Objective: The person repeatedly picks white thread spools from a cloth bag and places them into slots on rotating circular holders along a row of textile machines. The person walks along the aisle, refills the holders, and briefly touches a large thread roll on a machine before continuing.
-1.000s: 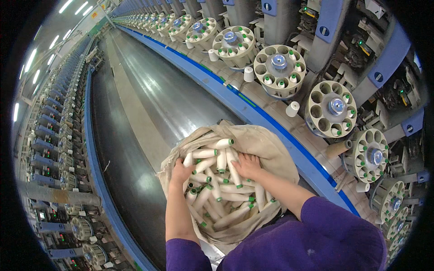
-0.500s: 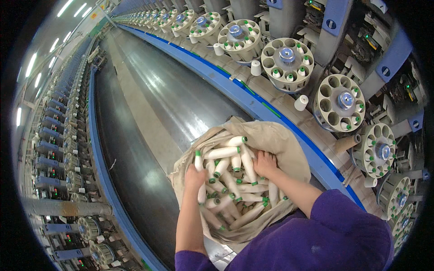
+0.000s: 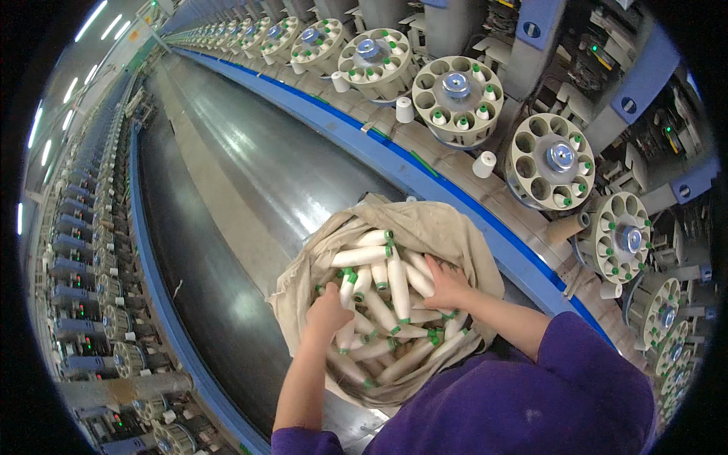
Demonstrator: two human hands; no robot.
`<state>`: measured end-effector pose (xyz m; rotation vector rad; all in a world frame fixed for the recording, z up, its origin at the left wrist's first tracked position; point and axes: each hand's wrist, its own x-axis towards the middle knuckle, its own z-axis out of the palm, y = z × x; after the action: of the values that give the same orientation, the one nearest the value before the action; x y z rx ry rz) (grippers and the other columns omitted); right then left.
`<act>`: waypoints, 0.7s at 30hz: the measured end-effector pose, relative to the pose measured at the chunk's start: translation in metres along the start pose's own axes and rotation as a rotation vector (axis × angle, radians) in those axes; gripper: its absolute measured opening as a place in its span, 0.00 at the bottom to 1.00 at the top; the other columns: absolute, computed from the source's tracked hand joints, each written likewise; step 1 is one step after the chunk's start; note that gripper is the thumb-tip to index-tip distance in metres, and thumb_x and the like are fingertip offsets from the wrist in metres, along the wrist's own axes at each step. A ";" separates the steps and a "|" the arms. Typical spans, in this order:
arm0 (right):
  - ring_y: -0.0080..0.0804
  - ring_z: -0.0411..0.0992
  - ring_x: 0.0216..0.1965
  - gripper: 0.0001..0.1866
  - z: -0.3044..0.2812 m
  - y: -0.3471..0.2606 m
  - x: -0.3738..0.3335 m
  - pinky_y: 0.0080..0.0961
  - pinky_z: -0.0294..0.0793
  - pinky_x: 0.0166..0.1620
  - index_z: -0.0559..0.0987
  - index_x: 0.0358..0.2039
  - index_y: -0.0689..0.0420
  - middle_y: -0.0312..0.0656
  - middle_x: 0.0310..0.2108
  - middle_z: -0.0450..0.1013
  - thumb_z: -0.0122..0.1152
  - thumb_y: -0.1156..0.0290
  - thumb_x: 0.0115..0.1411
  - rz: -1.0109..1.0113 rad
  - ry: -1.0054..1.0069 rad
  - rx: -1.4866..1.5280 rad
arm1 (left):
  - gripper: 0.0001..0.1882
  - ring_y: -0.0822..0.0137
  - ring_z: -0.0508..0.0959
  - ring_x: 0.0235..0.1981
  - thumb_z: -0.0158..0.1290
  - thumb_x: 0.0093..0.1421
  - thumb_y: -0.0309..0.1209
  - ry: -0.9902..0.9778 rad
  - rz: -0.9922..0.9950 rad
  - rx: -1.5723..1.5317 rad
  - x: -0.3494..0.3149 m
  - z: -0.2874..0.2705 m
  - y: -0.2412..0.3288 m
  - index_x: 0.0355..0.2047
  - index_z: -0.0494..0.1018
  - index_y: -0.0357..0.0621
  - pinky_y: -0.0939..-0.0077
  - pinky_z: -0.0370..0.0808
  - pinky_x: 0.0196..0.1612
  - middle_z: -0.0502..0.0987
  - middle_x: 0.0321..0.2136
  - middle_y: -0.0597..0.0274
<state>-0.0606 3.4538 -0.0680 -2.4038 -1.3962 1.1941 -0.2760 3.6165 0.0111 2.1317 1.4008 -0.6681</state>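
Observation:
A beige cloth sack (image 3: 455, 227) lies open in front of me, heaped with white yarn bobbins (image 3: 399, 284) that have green tube ends. My left hand (image 3: 327, 309) is at the sack's left side, fingers curled round an upright yarn bobbin (image 3: 346, 303); its fingertips are partly hidden. On the right side of the heap, my right hand (image 3: 449, 287) reaches in with thumb and fingers parted around the end of a slanting yarn bobbin (image 3: 418, 280). Other bobbins lie crosswise between both hands.
Round bobbin magazines (image 3: 551, 155) line the winding machine on the right, some slots holding green-tipped bobbins. White cones (image 3: 484, 164) and a brown tube (image 3: 567, 227) stand along its blue rail (image 3: 425, 174). Another machine row (image 3: 76, 265) runs along the left, beyond a dark floor strip (image 3: 220, 280).
The view has shifted slightly right along the machines. My left hand has moved down among the bobbins. My right hand's thumb and fingers have spread around a bobbin; several bobbins have shifted.

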 end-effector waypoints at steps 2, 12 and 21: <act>0.55 0.57 0.60 0.61 -0.007 0.003 -0.004 0.42 0.56 0.61 0.39 0.67 0.52 0.61 0.60 0.55 0.66 0.52 0.38 0.035 -0.064 -0.006 | 0.34 0.50 0.76 0.46 0.61 0.44 0.34 0.043 -0.016 0.014 0.008 0.004 0.012 0.51 0.62 0.38 0.61 0.73 0.47 0.76 0.43 0.44; 0.37 0.69 0.50 0.46 -0.074 0.034 -0.064 0.33 0.77 0.46 0.51 0.64 0.59 0.51 0.56 0.63 0.60 0.68 0.45 -0.477 -0.629 1.602 | 0.18 0.56 0.73 0.47 0.52 0.56 0.26 -0.146 0.209 -1.582 -0.025 -0.011 -0.017 0.47 0.69 0.41 0.57 0.69 0.53 0.74 0.44 0.53; 0.33 0.65 0.52 0.33 -0.020 0.018 -0.115 0.30 0.63 0.56 0.66 0.57 0.64 0.48 0.50 0.69 0.50 0.48 0.63 -0.373 -0.251 0.927 | 0.18 0.53 0.72 0.45 0.52 0.57 0.37 -0.585 0.390 -1.873 -0.059 0.036 0.089 0.42 0.72 0.35 0.57 0.70 0.51 0.72 0.44 0.48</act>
<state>-0.0648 3.3594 0.0032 -1.3427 -0.9398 1.5866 -0.2189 3.5225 0.0339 0.5141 0.5784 0.2491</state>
